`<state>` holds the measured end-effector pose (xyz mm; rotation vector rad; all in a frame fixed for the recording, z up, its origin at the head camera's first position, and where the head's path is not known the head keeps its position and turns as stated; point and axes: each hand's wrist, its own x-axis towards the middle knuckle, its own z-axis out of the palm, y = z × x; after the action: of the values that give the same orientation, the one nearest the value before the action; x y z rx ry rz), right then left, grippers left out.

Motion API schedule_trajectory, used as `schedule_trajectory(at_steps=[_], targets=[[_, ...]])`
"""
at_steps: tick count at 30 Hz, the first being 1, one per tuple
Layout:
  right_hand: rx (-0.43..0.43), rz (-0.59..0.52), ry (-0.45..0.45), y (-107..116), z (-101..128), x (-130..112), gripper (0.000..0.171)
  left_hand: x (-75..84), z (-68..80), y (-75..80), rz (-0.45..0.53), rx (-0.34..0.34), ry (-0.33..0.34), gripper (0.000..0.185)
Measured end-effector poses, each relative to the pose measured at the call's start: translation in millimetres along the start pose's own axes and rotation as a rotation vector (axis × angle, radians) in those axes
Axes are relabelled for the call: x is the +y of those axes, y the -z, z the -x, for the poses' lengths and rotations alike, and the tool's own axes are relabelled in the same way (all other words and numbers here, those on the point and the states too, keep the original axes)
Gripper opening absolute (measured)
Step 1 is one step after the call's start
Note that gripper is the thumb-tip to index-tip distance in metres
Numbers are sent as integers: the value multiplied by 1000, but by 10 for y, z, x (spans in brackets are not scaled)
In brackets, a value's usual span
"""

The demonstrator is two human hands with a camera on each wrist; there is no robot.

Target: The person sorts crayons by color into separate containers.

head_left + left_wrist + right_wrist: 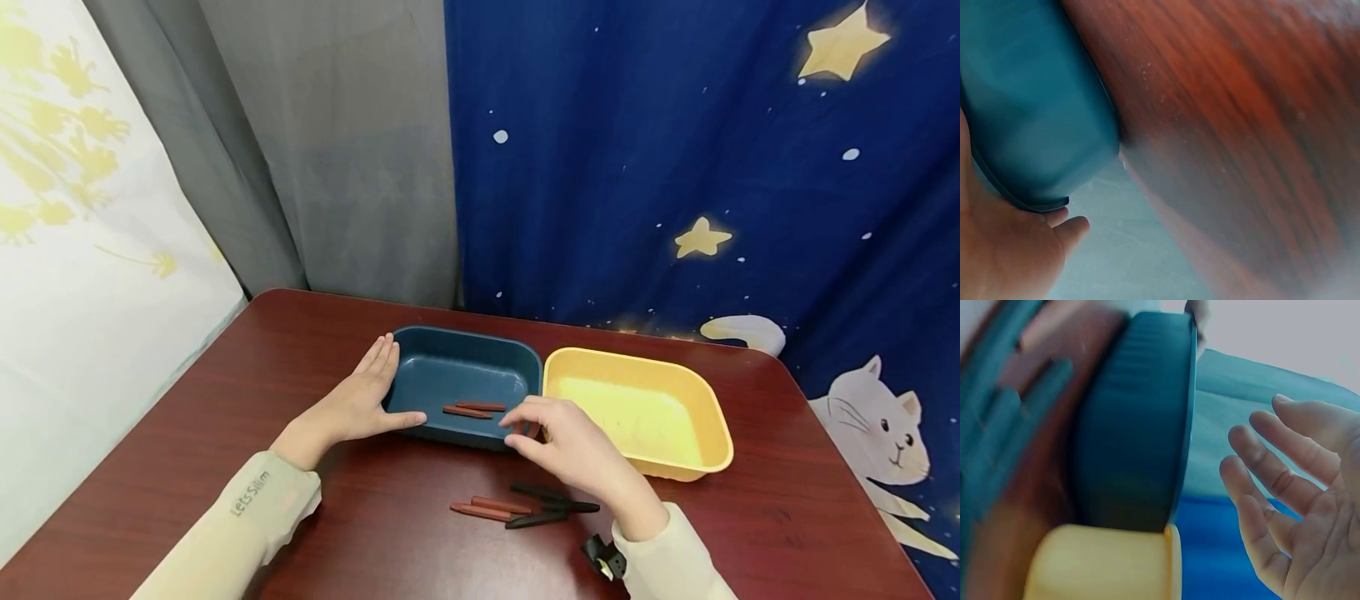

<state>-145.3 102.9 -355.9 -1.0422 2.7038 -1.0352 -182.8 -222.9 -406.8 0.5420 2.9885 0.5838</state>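
Note:
My left hand (367, 392) rests against the left end of a dark blue plastic bin (465, 340), fingers straight along its side and thumb at the front rim. In the left wrist view, the fingers reach round the bin's (1041, 106) rim. Two short red-brown sticks (472, 411) lie on the bin's floor. Over the bin's front right corner is my right hand (558, 437), fingers loosely bent and parted; the right wrist view shows nothing between the fingers of that hand (1297, 494). Nearer me on the table lie two more red-brown sticks (480, 512) and several black ones (536, 520).
A yellow bin (716, 408) with nothing in it stands right beside the blue bin. Both sit on a dark red wood-grain table (360, 525). Grey and blue starry curtains (570, 167) hang behind the table's far edge. A black strap piece (603, 557) hangs at my right wrist.

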Motion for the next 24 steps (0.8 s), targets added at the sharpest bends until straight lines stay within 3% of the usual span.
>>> schedule_trajectory(at_steps=[7, 16, 24], targets=[[-79, -22, -2, -155, 61, -20, 14, 13, -23, 59, -23, 15, -10, 124], [-242, 57, 19, -318, 41, 35, 14, -11, -10, 28, -9, 11, -7, 124], [-341, 25, 17, -432, -19, 65, 12, -8, 0, -4, 3, 8, -4, 124]])
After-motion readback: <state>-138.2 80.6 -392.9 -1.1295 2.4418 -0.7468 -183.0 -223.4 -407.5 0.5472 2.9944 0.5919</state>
